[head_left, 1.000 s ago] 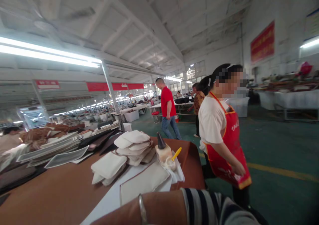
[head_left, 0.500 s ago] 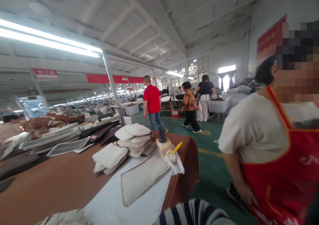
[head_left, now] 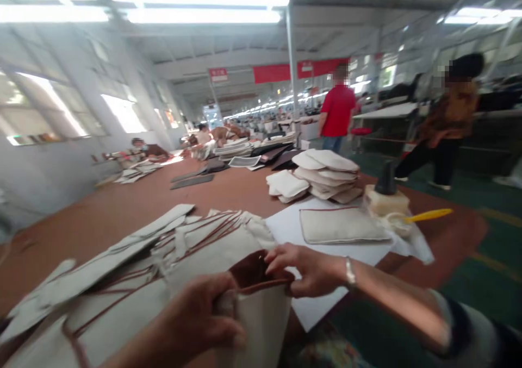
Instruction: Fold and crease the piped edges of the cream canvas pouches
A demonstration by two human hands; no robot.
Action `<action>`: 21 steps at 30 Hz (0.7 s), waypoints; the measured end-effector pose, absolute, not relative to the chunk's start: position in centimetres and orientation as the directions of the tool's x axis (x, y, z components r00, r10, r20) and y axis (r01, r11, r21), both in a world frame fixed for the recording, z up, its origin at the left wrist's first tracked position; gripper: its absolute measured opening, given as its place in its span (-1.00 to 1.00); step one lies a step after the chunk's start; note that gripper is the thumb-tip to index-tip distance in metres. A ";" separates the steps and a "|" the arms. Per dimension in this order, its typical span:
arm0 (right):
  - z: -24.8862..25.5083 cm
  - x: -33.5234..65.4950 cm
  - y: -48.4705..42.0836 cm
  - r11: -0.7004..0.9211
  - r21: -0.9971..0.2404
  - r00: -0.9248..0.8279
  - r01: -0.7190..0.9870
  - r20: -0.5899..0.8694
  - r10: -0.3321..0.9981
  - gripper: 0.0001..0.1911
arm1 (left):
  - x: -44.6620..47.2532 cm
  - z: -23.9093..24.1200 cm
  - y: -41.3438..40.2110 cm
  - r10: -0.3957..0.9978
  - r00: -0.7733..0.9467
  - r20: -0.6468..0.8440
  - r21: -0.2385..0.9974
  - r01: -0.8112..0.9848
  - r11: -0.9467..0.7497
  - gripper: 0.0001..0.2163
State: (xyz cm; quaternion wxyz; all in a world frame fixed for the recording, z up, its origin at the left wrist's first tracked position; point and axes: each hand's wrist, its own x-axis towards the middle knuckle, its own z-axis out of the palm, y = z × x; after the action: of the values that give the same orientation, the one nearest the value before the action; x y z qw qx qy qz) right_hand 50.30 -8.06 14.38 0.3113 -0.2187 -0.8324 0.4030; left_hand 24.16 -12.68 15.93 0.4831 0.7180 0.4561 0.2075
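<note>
A cream fabric pouch (head_left: pixel 261 319) with brown edging hangs in front of me, its mouth spread so the brown lining shows. My left hand (head_left: pixel 204 316) grips its left edge, thumb outside. At the opposite edge, my right hand (head_left: pixel 302 270) pinches the rim, some fingers over the opening. Left of the pouch lies a heap of similar cream pieces (head_left: pixel 220 248) with brown borders. Beyond my right hand, a flat cream panel (head_left: pixel 342 225) rests on white paper (head_left: pixel 285 224).
A stack of cream pieces (head_left: pixel 326 172) stands on the brown table (head_left: pixel 134 210). Near the right edge are a black-nozzled bottle (head_left: pixel 385 191) and a yellow-handled brush (head_left: pixel 430 214). A person in a red shirt (head_left: pixel 338 110) and another in a patterned top (head_left: pixel 452 112) are on the floor behind.
The view has swung left and down over the table. Both my hands and the pouch have come into view; the nearby person in a red apron has left it.
</note>
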 end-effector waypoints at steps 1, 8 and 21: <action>14.2 49.5 -7.9 0.551 -0.832 -0.737 0.066 0.332 0.589 -0.37 | 24.6 15.7 -12.8 0.887 0.436 -0.155 0.887 0.457 -0.069 -0.66; 13.9 48.5 -9.7 0.495 -0.861 -0.792 0.113 0.223 0.568 -0.50 | 28.8 14.8 -12.8 0.778 0.575 -0.255 0.967 0.157 0.201 -0.60; 11.7 49.8 -9.8 0.341 -0.936 -0.769 0.092 0.151 0.622 -0.75 | 28.1 14.8 -12.6 0.777 0.562 -0.283 0.949 0.282 0.141 -0.70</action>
State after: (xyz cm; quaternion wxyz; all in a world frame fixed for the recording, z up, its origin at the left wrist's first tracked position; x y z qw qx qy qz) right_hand 49.77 -9.76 11.70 0.2516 -0.2289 -0.7792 0.5264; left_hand 28.10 -12.64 14.83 0.6254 0.6246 0.4239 0.1980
